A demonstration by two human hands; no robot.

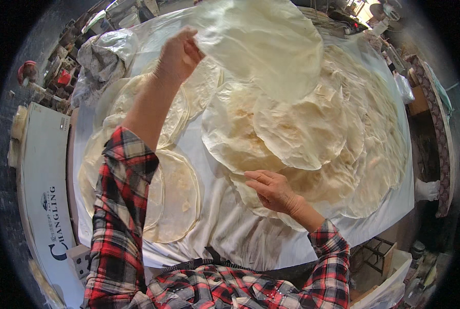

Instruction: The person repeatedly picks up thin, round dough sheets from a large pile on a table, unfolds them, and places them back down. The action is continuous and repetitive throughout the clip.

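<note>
My left hand (178, 55) is raised at the far side, its fingers pinched on the edge of a thin, pale round flatbread (263, 49). The flatbread hangs stretched out to the right, above the far part of a large heap. Under it, overlapping flatbreads (299, 131) with wavy edges and faint brown patches cover the right half of the table. My right hand (273, 191) hovers over or rests on the near edge of this heap; which of the two I cannot tell. Its fingers are stretched out to the left with nothing visible in them. More flatbreads (176, 193) lie in flatter piles to the left.
A white sheet (219, 226) covers the table under the piles. A crumpled plastic bag (106, 59) sits at the far left corner. A long white box (44, 195) stands along the left side. A wooden frame (379, 257) is at the lower right.
</note>
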